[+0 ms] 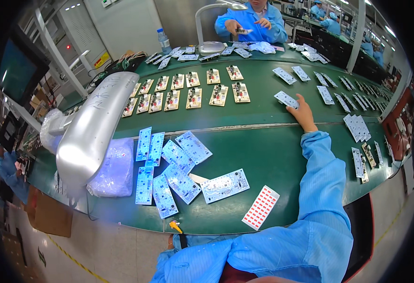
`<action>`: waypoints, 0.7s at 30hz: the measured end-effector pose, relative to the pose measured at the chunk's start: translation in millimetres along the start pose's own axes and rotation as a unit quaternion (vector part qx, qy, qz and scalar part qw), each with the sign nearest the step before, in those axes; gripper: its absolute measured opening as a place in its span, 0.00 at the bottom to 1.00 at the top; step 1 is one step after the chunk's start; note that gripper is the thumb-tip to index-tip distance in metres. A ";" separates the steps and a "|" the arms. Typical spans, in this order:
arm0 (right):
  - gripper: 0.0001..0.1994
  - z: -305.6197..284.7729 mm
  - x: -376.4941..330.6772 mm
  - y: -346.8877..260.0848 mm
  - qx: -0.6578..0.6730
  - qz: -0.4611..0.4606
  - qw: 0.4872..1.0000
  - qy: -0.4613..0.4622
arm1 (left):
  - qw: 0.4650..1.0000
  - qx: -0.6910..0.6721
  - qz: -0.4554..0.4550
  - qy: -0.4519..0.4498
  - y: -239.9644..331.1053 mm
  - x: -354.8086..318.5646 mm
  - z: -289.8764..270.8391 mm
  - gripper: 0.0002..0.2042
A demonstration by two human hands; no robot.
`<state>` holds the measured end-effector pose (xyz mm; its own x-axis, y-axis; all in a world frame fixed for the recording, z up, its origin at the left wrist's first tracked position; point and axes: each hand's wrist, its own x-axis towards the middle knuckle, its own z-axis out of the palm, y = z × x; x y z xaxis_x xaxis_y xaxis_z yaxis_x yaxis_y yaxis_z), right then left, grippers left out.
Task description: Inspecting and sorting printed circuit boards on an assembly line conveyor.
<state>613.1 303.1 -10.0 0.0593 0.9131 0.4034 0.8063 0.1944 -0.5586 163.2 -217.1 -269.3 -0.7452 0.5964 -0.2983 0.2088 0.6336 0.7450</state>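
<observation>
Between the spread thumb and forefinger of the right hand (304, 116) lies the near end of a thin, rectangular pale circuit board (284, 99), at the smooth green counter (263, 113); whether they grip it cannot be told. The left hand's fingers are out of sight, state undetermined. Left of the right fingers, cream boards (218, 95) bearing bulky components form two rows. Nearer the body lies a flat, red-marked sheet (260, 207); farther left, blue-lit boards (181, 183) overlap beside a glossy, crinkled plastic bundle (117, 170).
</observation>
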 end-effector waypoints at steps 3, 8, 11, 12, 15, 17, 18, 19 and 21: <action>0.33 4.3 3.1 1.2 -0.013 -0.039 0.999 -0.004 | 1.000 0.016 -0.005 -0.012 -2.3 2.7 -14.2 0.06; 0.31 -1.8 1.5 -0.9 -0.008 -0.030 0.999 -0.007 | 0.998 0.041 0.000 -0.036 -1.1 25.0 -34.3 0.06; 0.31 -2.9 0.7 -1.7 -0.013 -0.024 1.000 -0.013 | 0.998 0.050 0.003 -0.041 -1.5 41.3 -47.0 0.06; 0.31 -2.5 0.4 -1.7 -0.016 -0.025 0.999 -0.019 | 0.998 0.052 0.003 -0.042 -2.3 46.2 -50.7 0.06; 0.31 5.0 -1.3 -2.7 -0.016 -0.039 0.999 -0.016 | 0.998 0.052 -0.005 -0.041 -8.8 56.8 -59.6 0.05; 0.31 1.2 -2.3 -5.5 -0.015 -0.036 0.999 -0.021 | 0.999 0.036 -0.023 0.002 -21.1 61.9 -80.6 0.06; 0.31 -0.5 -0.6 -6.3 -0.017 -0.038 0.999 -0.022 | 0.998 0.020 -0.039 0.044 -29.1 71.7 -101.5 0.07; 0.30 -6.0 -2.5 -4.5 -0.021 -0.038 0.999 -0.019 | 0.993 0.104 -0.005 0.051 -20.4 76.1 -120.1 0.09; 0.30 -10.0 -4.3 3.9 -0.026 -0.040 0.999 -0.007 | 0.966 0.257 0.008 0.025 39.8 63.2 -148.9 0.10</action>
<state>621.9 296.3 -6.7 -0.0142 0.9007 0.4343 0.8373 0.2481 -0.4872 30.1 -227.6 -169.7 -0.7661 0.5921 -0.2501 0.4985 0.7930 0.3502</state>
